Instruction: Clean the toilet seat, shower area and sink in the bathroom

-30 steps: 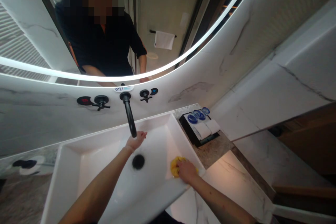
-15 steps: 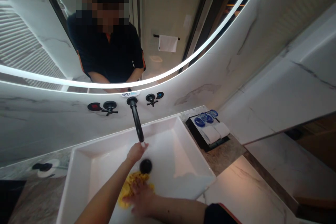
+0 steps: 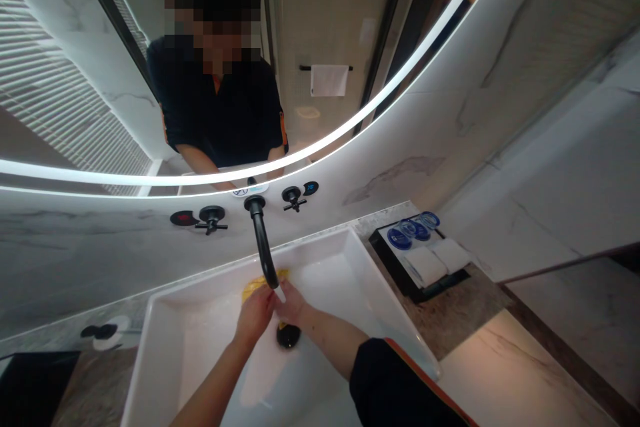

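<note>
Water runs from the black faucet (image 3: 263, 243) over both hands in the white sink (image 3: 345, 280). My left hand (image 3: 257, 312) and my right hand (image 3: 291, 303) meet just under the spout, fingers closed on a yellow cloth (image 3: 254, 285). Part of the cloth shows behind the hands and spout; the rest is hidden by the fingers. Below the hands lies the black drain (image 3: 289, 336), with a bit of yellow at its upper edge.
Two cross-shaped black handles (image 3: 212, 219) flank the faucet. Right of the sink, a black tray (image 3: 417, 293) bears white rolls and blue-lidded items. A lit mirror (image 3: 320, 33) hangs above; a round white item (image 3: 113, 333) sits left.
My right hand has moved up and away from me, bringing the yellow cloth from below the drain to beneath the spout. My left hand has closed on the cloth beside it. The view has shifted slightly.
</note>
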The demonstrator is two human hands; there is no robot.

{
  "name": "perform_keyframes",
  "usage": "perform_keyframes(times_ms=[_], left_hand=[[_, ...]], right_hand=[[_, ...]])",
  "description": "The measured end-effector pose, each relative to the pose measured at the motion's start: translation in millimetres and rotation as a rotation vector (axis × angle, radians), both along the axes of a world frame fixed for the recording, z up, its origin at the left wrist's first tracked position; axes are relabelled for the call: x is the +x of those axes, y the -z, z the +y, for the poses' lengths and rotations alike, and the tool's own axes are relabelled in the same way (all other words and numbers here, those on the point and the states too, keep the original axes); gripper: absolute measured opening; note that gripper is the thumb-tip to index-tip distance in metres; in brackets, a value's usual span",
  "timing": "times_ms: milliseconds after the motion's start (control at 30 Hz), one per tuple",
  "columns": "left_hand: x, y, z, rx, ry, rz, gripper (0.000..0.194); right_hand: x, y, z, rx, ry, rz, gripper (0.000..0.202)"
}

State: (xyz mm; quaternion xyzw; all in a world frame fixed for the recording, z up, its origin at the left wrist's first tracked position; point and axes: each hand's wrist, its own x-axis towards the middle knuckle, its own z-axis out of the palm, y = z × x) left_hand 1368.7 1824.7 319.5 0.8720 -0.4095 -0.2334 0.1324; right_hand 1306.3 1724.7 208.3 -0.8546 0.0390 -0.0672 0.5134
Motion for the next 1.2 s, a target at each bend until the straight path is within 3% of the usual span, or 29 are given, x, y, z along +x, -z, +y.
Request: perform_keyframes(times_ms=[133, 200, 300, 433, 567, 767, 900, 1033, 1200], left_hand=[[-5, 1.2, -11, 0.052, 0.016, -0.026, 0.029], [-8, 1.8, -19, 0.075, 0.021, -0.047, 0.034], [-11, 3.4, -32, 0.085, 0.070, -0.081, 0.037], [-11, 6.1, -45, 0.083, 0.148, -0.124, 0.032], [-11, 8.0, -47, 0.065, 0.204, -0.134, 0.035], [-13, 8.0, -46, 0.056, 0.230, -0.121, 0.036], [-16, 2.4, -46, 0.053, 0.247, -0.127, 0.036], [-21, -4.2, -41, 0.062, 0.276, -0.145, 0.036], [-21, -7.4, -31, 0.102, 0.281, -0.165, 0.037]], right_hand=[[-35, 0.7, -68, -0.505, -0.110, 0.022, 0.035], [-55, -0.4, -97, -0.665, -0.129, 0.084, 0.040], [-79, -1.1, -124, -0.735, -0.040, 0.186, 0.042], [-103, -4.7, -130, -0.752, 0.129, 0.346, 0.044], [-136, -16.4, -113, -0.781, 0.247, 0.496, 0.050], [-209, -42.7, -69, -0.695, 0.206, 0.714, 0.049], [-235, -56.3, -40, -0.605, 0.232, 0.834, 0.048], [-226, -62.1, -10, -0.493, 0.133, 0.864, 0.038], [-172, -55.4, 61, -0.466, -0.195, 0.778, 0.047]])
